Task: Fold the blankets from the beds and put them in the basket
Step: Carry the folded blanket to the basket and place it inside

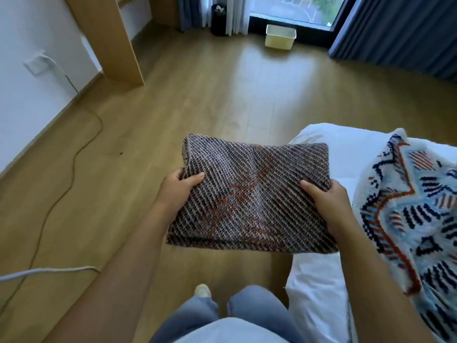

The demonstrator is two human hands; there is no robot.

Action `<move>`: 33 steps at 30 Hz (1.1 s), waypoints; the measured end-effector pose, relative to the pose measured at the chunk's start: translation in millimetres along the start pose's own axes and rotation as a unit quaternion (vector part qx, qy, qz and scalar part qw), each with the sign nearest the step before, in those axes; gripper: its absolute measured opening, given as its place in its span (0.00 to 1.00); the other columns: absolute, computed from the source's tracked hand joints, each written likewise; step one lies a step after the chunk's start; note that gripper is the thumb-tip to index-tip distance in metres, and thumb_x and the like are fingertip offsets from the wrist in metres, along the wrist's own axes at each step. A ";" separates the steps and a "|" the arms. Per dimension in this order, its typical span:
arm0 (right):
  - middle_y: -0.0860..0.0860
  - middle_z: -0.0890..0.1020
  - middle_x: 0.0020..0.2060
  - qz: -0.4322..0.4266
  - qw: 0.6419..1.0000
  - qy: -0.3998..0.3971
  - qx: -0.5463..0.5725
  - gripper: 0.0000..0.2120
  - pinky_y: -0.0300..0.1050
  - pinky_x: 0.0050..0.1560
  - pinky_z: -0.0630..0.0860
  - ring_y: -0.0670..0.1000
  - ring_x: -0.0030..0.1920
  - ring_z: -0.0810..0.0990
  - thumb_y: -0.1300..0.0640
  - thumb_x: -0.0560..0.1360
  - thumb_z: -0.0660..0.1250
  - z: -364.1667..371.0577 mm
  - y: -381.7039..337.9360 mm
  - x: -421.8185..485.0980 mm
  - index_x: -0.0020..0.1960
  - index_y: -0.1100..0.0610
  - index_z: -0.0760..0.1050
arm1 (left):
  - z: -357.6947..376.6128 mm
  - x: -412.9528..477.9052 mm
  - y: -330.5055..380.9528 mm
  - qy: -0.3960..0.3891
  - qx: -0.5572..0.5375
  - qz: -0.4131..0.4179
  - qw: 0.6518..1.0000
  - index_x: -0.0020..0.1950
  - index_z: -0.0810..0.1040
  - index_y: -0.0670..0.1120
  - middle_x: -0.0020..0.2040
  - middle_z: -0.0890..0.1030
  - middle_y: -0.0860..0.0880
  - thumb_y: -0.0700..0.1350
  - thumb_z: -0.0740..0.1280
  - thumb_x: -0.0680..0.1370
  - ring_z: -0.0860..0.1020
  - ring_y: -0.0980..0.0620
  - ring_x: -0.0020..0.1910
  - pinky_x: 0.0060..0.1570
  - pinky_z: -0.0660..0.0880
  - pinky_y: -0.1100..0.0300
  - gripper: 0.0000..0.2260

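Note:
A folded blanket [249,194], dark woven with grey and orange threads, is held flat in the air above the wooden floor. My left hand [176,189] grips its left edge, thumb on top. My right hand [326,199] grips its right edge the same way. A second blanket [415,214], pale blue with navy and orange patterns, lies spread on the white bed [321,149] at the right. A pale yellow basket [280,36] stands on the floor far ahead, by the window.
A wooden desk panel [108,38] stands at the far left by the white wall. Dark cables [61,189] trail over the floor at the left. A black bin [218,19] and blue curtains [395,33] flank the window. Open wooden floor lies between me and the basket.

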State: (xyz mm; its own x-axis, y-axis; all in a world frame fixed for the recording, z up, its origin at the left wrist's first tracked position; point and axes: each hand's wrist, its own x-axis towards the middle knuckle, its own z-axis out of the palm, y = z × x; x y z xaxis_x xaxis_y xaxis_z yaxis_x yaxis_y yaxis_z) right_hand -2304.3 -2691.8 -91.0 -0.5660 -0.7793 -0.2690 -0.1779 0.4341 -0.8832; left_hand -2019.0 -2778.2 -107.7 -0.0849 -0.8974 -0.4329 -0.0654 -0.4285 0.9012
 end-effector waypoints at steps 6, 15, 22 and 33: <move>0.54 0.79 0.57 0.018 0.999 0.029 -0.012 0.23 0.53 0.59 0.75 0.55 0.54 0.78 0.49 0.71 0.70 20.2 -34.6 130.9 0.61 0.59 0.72 | 45.8 140.5 53.9 -0.027 0.006 -0.017 0.999 0.53 0.78 0.47 0.48 0.84 0.47 0.46 0.70 0.73 0.84 0.47 0.44 0.46 0.80 0.51 0.09; 0.52 0.81 0.53 0.031 0.999 0.018 -0.006 0.18 0.47 0.51 0.74 0.52 0.50 0.79 0.50 0.70 0.71 10.7 -87.7 355.5 0.57 0.56 0.74 | 146.4 327.9 139.5 -0.040 0.022 -0.039 0.998 0.49 0.77 0.49 0.46 0.84 0.49 0.46 0.70 0.73 0.84 0.50 0.41 0.38 0.79 0.57 0.06; 0.52 0.81 0.54 0.025 0.999 0.027 -0.014 0.20 0.52 0.57 0.75 0.54 0.53 0.79 0.50 0.71 0.70 25.6 -145.5 525.6 0.60 0.56 0.74 | 204.8 481.0 215.0 -0.035 0.024 -0.034 0.999 0.58 0.76 0.45 0.51 0.83 0.47 0.46 0.69 0.74 0.83 0.47 0.47 0.51 0.79 0.49 0.14; 0.51 0.81 0.48 0.035 0.994 0.106 -0.012 0.11 0.46 0.49 0.75 0.53 0.47 0.80 0.51 0.70 0.71 65.6 -256.8 794.5 0.50 0.52 0.74 | 288.3 762.3 355.9 -0.081 0.075 0.008 0.994 0.57 0.75 0.46 0.48 0.82 0.50 0.47 0.67 0.76 0.82 0.50 0.46 0.46 0.78 0.54 0.11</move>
State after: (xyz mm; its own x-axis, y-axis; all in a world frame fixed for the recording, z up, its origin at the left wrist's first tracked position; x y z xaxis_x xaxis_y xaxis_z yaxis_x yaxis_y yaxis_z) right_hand -2655.5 -3452.1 -103.1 -0.7338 -0.6353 -0.2406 -0.1493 0.4962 -0.8553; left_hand -2393.6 -3584.5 -123.4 -0.2449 -0.8701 -0.4276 -0.2084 -0.3835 0.8997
